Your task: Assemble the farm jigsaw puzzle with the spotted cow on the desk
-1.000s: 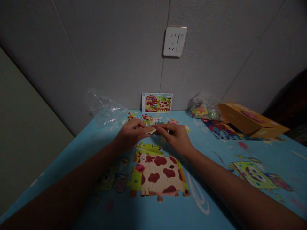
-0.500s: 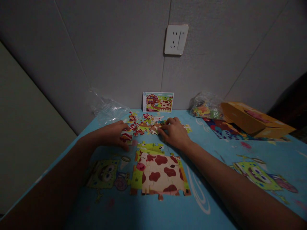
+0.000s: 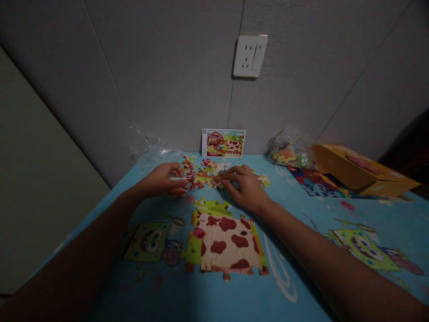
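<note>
My left hand (image 3: 164, 180) is closed at the left of the loose puzzle pieces, with a puzzle piece (image 3: 179, 178) seen edge-on between thumb and fingers. Reddish puzzle print shows just under that hand. Over the right part of the pile of loose pieces (image 3: 200, 178) lies my right hand (image 3: 244, 185), fingers stretched out and tips touching pieces there; its palm side is hidden. Nearer to me is a partly joined jigsaw puzzle (image 3: 228, 241) showing a white cow with brown patches on green.
A picture card (image 3: 224, 143) of a farm leans on the wall behind the pile. Clear plastic wrap (image 3: 150, 150) lies at the left. To the right are a bag of puzzle pieces (image 3: 290, 152) and a yellow box (image 3: 365, 167) on a colourful sheet (image 3: 306, 183). A blue cartoon-printed cloth (image 3: 301, 259) covers the table.
My left hand has lifted and turned, bringing a piece up edge-on. My right hand's fingers have stretched out a little over the pieces. The view has shifted slightly.
</note>
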Demonstrator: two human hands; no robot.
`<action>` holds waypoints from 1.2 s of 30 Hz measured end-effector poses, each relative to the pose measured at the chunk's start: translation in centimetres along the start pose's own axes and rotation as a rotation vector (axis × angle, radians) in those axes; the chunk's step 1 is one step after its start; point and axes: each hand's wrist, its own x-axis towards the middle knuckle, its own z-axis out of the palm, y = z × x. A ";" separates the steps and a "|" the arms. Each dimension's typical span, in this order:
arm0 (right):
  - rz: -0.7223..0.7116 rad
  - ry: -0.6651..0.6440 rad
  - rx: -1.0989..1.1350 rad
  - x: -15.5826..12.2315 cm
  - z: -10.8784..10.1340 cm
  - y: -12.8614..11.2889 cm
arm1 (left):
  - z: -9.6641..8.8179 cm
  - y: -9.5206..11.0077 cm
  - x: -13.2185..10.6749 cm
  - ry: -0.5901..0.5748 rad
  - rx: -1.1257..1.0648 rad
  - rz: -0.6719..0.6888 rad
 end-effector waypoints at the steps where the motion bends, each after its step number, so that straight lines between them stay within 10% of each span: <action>1: -0.057 -0.017 0.064 0.0 -0.2 -0.4 | 0.4 0.4 0.0 0.078 -0.091 0.037; 6: -0.292 -0.156 0.245 -0.2 -0.6 -2.3 | 2.4 1.2 0.1 0.112 -0.418 0.113; 12: -0.144 -0.127 0.182 -0.3 -0.4 -2.0 | 2.7 0.9 0.0 -0.010 -0.493 0.152; 20: 0.233 -0.074 -0.153 -0.2 -0.3 -0.8 | 0.4 -1.2 1.4 0.608 0.128 0.059; 29: 0.255 -0.204 -0.282 -0.3 0.3 0.1 | 1.5 -3.1 2.1 0.254 0.631 0.012; 36: 0.229 -0.202 -0.279 -0.5 0.5 0.1 | 1.4 -3.0 2.3 0.289 0.557 0.055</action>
